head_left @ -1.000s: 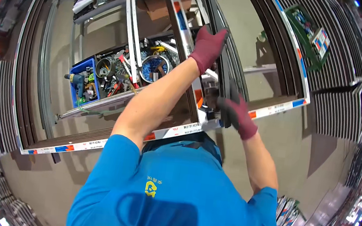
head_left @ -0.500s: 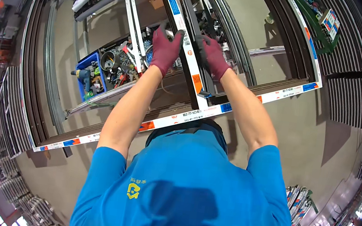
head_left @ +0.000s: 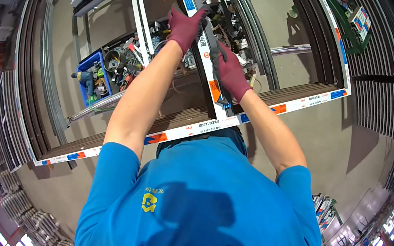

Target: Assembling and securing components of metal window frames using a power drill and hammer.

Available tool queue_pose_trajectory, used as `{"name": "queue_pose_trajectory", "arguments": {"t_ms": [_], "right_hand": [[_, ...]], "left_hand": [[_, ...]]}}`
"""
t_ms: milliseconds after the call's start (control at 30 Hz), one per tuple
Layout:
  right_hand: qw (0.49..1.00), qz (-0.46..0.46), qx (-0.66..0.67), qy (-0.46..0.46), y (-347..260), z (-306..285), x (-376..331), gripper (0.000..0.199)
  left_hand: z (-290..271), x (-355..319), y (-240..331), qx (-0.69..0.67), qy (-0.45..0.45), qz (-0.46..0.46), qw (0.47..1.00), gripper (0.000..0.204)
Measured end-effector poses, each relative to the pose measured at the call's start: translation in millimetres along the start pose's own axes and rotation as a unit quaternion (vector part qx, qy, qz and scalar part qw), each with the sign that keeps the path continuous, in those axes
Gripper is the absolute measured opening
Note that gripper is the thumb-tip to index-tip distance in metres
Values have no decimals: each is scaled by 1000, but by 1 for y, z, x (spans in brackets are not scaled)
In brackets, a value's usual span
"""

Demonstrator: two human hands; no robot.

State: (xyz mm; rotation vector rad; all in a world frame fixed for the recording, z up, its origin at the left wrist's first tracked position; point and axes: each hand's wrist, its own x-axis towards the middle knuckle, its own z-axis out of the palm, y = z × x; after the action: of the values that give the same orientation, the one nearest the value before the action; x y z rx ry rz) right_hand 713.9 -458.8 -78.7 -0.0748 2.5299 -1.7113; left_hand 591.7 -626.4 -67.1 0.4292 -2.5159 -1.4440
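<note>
A long grey strip (head_left: 210,39) lies slantwise along the white-faced middle bar (head_left: 204,54) of a large window frame. My left hand (head_left: 185,29), in a maroon glove with dark fingertips, spans the bar farther up, its thumb at the strip's edge and its other fingers partly hidden. Nearer to me, my right hand (head_left: 232,73), gloved alike, is closed on the strip from its right side. A small blue-and-black piece (head_left: 225,105) sits near the bar's lower end, where it meets the frame's front rail (head_left: 191,130).
Below the frame, a blue bin (head_left: 88,63) holds a cordless drill (head_left: 85,80) and loose parts. More tools and hardware lie beside it. A green crate (head_left: 355,34) stands at the far right. Stacked profiles (head_left: 381,105) line the right side, and bundled profiles (head_left: 325,212) lie low right.
The grey strip has shifted left, from beside the middle bar to over its face. My left hand has moved up the bar, and my right hand slightly towards me.
</note>
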Motion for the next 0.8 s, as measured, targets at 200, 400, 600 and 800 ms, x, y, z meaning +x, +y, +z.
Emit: {"name": "queue_pose_trajectory", "arguments": {"t_ms": [200, 400, 600, 800], "right_hand": [[993, 42, -107, 23, -16, 7, -10, 45], [996, 40, -83, -17, 2, 4, -14, 52], [983, 28, 126, -131, 43, -48, 103, 47], [975, 96, 106, -169, -44, 43, 235, 65]], "left_hand": [[21, 12, 23, 47, -44, -110, 992, 128], [14, 14, 27, 5, -44, -52, 998, 116], [9, 8, 27, -7, -53, -45, 998, 109], [7, 6, 19, -278, -79, -29, 957, 88]]}}
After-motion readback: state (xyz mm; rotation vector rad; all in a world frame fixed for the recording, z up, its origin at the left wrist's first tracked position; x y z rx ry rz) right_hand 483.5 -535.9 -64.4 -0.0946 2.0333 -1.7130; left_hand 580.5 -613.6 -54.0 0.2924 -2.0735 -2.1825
